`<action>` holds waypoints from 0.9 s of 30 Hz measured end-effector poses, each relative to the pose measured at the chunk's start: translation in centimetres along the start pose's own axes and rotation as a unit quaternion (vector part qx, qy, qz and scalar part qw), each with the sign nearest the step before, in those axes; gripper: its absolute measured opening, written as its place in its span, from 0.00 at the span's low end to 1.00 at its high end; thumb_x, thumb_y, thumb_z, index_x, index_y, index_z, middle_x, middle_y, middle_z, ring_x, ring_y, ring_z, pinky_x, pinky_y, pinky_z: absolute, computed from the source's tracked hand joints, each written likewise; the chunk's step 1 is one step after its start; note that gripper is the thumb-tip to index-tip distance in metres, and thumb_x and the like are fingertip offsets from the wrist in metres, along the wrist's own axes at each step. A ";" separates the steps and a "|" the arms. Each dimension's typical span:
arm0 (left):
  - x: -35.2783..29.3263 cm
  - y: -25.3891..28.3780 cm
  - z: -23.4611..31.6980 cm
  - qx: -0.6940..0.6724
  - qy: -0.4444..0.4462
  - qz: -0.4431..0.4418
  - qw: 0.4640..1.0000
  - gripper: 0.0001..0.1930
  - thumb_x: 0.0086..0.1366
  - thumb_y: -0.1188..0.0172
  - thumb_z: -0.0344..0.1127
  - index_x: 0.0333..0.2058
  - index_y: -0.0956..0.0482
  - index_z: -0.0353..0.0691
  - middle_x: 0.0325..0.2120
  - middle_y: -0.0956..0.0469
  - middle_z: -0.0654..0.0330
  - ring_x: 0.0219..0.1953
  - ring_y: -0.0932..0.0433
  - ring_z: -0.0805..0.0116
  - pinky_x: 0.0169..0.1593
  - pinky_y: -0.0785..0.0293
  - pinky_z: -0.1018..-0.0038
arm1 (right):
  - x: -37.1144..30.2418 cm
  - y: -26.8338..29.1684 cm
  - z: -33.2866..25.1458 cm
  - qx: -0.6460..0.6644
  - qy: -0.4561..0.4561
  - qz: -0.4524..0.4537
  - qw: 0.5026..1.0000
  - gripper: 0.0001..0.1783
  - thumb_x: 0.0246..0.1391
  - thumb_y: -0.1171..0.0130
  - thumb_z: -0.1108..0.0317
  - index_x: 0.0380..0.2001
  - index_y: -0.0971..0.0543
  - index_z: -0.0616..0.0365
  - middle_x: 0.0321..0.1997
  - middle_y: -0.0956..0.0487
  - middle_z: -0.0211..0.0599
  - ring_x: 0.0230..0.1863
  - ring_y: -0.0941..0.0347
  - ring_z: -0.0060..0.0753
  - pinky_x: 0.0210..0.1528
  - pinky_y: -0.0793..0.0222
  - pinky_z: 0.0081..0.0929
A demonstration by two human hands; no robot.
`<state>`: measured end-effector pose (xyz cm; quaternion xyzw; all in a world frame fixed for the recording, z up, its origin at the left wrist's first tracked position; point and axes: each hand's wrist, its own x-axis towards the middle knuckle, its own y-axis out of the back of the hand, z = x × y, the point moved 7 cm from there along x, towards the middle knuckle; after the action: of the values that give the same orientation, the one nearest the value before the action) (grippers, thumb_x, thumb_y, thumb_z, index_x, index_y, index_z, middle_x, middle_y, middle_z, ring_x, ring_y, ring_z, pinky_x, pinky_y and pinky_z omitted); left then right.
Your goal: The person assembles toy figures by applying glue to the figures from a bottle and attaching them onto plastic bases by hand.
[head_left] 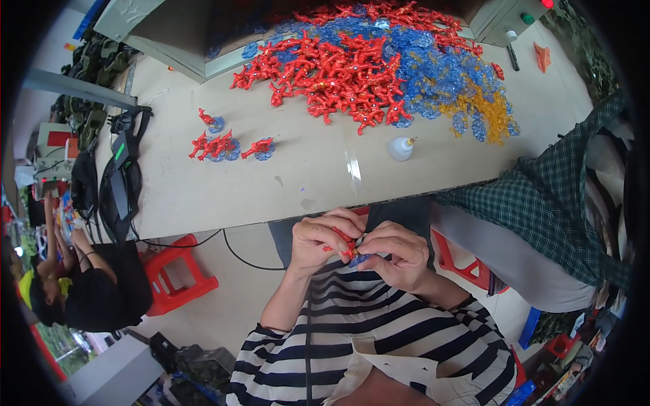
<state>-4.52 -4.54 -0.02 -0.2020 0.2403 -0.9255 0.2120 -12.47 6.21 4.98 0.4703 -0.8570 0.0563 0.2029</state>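
Both hands meet in front of my striped shirt, just below the table's near edge. My left hand (pixel 315 241) is closed on a small red plastic figure (pixel 347 253), its fingers covering much of it. My right hand (pixel 401 250) pinches a clear blue plastic piece (pixel 357 260) against the figure's lower end, where a bit of yellow shows. Whether the parts are joined cannot be seen. A white squeeze bottle (pixel 400 149) with a yellowish tip stands on the table beyond my hands. Several red figures (pixel 215 145) with blue pieces under them sit at the left.
A large heap of red figures (pixel 338 71), blue pieces (pixel 433 68) and yellow pieces (pixel 497 111) covers the table's far side. A black marker (pixel 514 59) lies at the right. Another person in green plaid (pixel 535 196) is close by there. A red stool (pixel 177 276) stands left.
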 end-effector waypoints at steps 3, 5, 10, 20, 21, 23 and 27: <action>0.3 -0.2 1.1 0.064 -0.035 -0.028 0.997 0.07 0.39 0.33 0.26 0.21 0.21 0.37 0.27 0.21 0.53 0.34 0.25 0.53 0.39 0.28 0.62 | -0.3 0.1 0.2 -0.009 -0.011 0.010 1.000 0.13 0.35 0.31 0.71 0.27 0.22 0.62 0.27 0.23 0.38 0.26 0.27 0.33 0.28 0.31 0.24; 0.3 -0.2 0.6 0.044 -0.015 -0.035 0.998 0.07 0.39 0.33 0.26 0.21 0.21 0.36 0.27 0.21 0.53 0.34 0.24 0.53 0.38 0.28 0.62 | -0.2 0.1 0.1 -0.007 0.013 0.003 1.000 0.13 0.35 0.31 0.71 0.27 0.22 0.62 0.26 0.23 0.38 0.26 0.27 0.33 0.28 0.31 0.24; 0.4 -0.4 0.5 0.037 0.009 -0.047 0.998 0.06 0.40 0.34 0.25 0.21 0.21 0.36 0.26 0.21 0.53 0.33 0.24 0.55 0.38 0.27 0.65 | -0.2 0.1 0.0 -0.002 0.046 -0.006 0.999 0.13 0.35 0.31 0.71 0.27 0.22 0.63 0.26 0.23 0.39 0.25 0.27 0.34 0.28 0.31 0.25; 1.1 -2.2 2.4 0.224 0.009 -0.008 0.974 0.08 0.39 0.34 0.24 0.22 0.21 0.35 0.26 0.21 0.56 0.33 0.24 0.61 0.38 0.28 0.72 | -0.7 0.3 3.3 0.215 -0.063 0.006 0.975 0.10 0.40 0.34 0.74 0.28 0.24 0.64 0.28 0.24 0.38 0.30 0.28 0.30 0.35 0.33 0.24; 1.1 -2.0 2.4 0.240 0.016 0.011 0.971 0.08 0.40 0.34 0.23 0.22 0.21 0.34 0.26 0.21 0.56 0.33 0.25 0.62 0.38 0.28 0.73 | -0.7 0.2 3.8 0.246 -0.081 0.013 0.966 0.10 0.42 0.35 0.73 0.28 0.24 0.65 0.29 0.24 0.38 0.31 0.29 0.29 0.36 0.34 0.23; 1.0 -1.8 2.3 0.246 0.023 0.023 0.969 0.08 0.40 0.34 0.23 0.23 0.21 0.34 0.27 0.21 0.57 0.33 0.25 0.62 0.38 0.28 0.73 | -0.8 0.0 4.3 0.250 -0.083 0.016 0.964 0.10 0.43 0.36 0.73 0.28 0.24 0.65 0.29 0.25 0.38 0.31 0.29 0.29 0.36 0.35 0.23; 0.8 -1.3 2.4 0.255 0.033 0.037 0.966 0.07 0.41 0.34 0.23 0.23 0.21 0.34 0.27 0.21 0.57 0.33 0.25 0.63 0.39 0.29 0.72 | -0.9 -0.4 4.8 0.263 -0.083 0.017 0.961 0.10 0.43 0.36 0.72 0.29 0.24 0.65 0.30 0.25 0.38 0.32 0.29 0.28 0.37 0.35 0.23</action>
<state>-4.44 -4.77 2.86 -0.1012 0.0107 -0.9538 0.2827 -13.11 5.26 0.20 0.4957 -0.8335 0.2441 -0.0009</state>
